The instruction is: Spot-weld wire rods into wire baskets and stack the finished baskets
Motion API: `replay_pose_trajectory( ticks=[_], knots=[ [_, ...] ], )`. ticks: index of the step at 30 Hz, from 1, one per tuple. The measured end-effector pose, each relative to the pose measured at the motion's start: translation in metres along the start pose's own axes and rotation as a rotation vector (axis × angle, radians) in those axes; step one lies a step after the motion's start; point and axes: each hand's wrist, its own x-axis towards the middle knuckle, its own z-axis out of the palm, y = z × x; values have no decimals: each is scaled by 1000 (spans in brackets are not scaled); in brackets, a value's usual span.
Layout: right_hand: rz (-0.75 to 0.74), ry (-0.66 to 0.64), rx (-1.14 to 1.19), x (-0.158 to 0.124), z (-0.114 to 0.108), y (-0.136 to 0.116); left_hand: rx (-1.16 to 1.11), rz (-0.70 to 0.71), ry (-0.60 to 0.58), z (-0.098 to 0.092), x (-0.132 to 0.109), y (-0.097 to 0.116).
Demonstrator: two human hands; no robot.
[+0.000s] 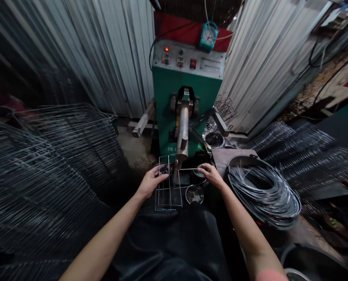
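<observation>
- My left fingers (162, 178) are curled around the left side of a small wire frame (170, 195), thumb towards the right; they look closed on it, though the exact contact is too small to tell.
- My right fingers (204, 168) pinch the right end of a thin rod (188, 169); it runs level to the left, its other end by the frame's far right corner.
- The frame stands just in front of me, near my lap, at the near tip of the metal arm (183, 132) on the green machine (188, 80); a red light (166, 49) glows on its panel.
- As I judge it, much of this frame is done, with uprights and near bars making an open box; the rod seems the part left to fix, yet I cannot tell whether it is joined.
- To the left, stacked wire racks (74, 136) stand formed; to the right, a wire coil (279, 199) lies loose in its tub, apparently unworked.
</observation>
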Motion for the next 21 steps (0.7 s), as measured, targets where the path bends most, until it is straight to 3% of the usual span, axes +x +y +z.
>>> replay_pose_trajectory(
  ticks=[13, 21],
  knots=[
    [-89, 58, -79, -1, -2, -5, -15, -40, -45, -1, 4, 3],
    [-65, 57, -96, -2, 0, -8, -33, -90, -19, 0, 1, 5]
  ],
)
